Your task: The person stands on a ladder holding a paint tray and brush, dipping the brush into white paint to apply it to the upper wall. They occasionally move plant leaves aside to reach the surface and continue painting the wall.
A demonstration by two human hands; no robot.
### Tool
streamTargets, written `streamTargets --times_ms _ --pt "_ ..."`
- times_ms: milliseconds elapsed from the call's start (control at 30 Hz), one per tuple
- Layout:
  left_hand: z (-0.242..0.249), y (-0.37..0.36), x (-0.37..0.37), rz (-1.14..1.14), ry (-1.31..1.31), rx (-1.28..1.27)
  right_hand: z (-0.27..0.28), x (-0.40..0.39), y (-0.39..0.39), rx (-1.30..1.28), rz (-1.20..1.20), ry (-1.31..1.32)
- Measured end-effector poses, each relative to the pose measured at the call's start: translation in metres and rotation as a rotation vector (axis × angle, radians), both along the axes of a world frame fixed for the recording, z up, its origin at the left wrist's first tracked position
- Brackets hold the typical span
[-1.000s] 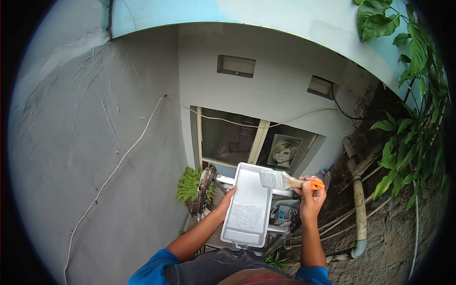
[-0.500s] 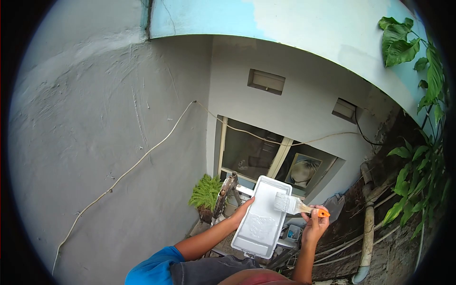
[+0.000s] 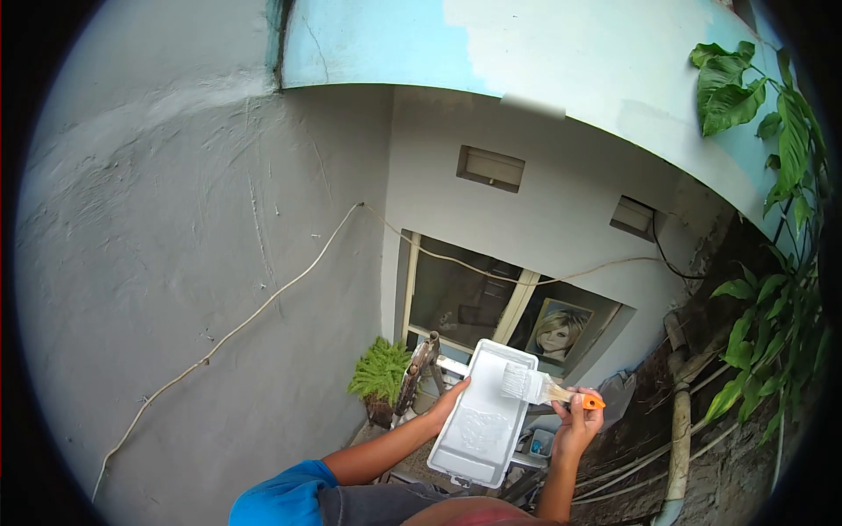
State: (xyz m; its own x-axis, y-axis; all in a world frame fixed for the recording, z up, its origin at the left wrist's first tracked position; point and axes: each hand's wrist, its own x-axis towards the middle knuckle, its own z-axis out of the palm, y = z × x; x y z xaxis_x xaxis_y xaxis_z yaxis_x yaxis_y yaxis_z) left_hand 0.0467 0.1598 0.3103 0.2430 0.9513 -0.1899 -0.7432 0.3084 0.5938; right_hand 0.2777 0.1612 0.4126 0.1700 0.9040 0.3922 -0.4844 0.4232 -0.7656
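A white paint tray point(image 3: 449, 445) with wet white paint in its lower part is held in front of me, tilted. My left hand point(image 3: 453, 405) grips its left edge, the thumb over the rim and the other fingers hidden beneath. In my right hand point(image 3: 576, 422) is a paintbrush point(image 3: 554, 391) with an orange-tipped wooden handle, pinched between thumb and fingers. White paint coats its bristles, which lie over the tray's upper right part.
Beyond the tray are a window point(image 3: 465, 289) and a potted fern point(image 3: 379, 370). A rusty metal post point(image 3: 416, 377) stands left of the tray. A cord point(image 3: 263, 302) crosses the grey wall point(image 3: 175, 245). At right are a pipe point(image 3: 680, 438) and leafy plants point(image 3: 745, 324); above, a partly white-painted blue ledge point(image 3: 377, 44).
The view has tilted up slightly, so the scene sits lower. The brush has shifted slightly left and down with my right hand, still over the tray; my left hand keeps its hold.
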Motion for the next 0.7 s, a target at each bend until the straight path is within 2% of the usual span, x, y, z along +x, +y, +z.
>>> streamTargets --times_ms 67,200,433,700 --pt "-0.001 0.000 0.001 0.038 0.067 -0.032 0.001 -0.003 0.000 0.004 -0.025 -0.010" --pt "0.003 -0.002 0.001 0.019 0.014 -0.036 -0.006 0.003 0.001 0.070 -0.060 -0.097" --pt "0.021 -0.007 0.004 0.049 0.074 -0.116 -0.002 0.018 -0.002 0.220 0.097 -0.300" --pt "0.009 -0.001 0.001 0.050 0.057 -0.112 -0.007 0.017 -0.012 0.156 0.115 -0.321"
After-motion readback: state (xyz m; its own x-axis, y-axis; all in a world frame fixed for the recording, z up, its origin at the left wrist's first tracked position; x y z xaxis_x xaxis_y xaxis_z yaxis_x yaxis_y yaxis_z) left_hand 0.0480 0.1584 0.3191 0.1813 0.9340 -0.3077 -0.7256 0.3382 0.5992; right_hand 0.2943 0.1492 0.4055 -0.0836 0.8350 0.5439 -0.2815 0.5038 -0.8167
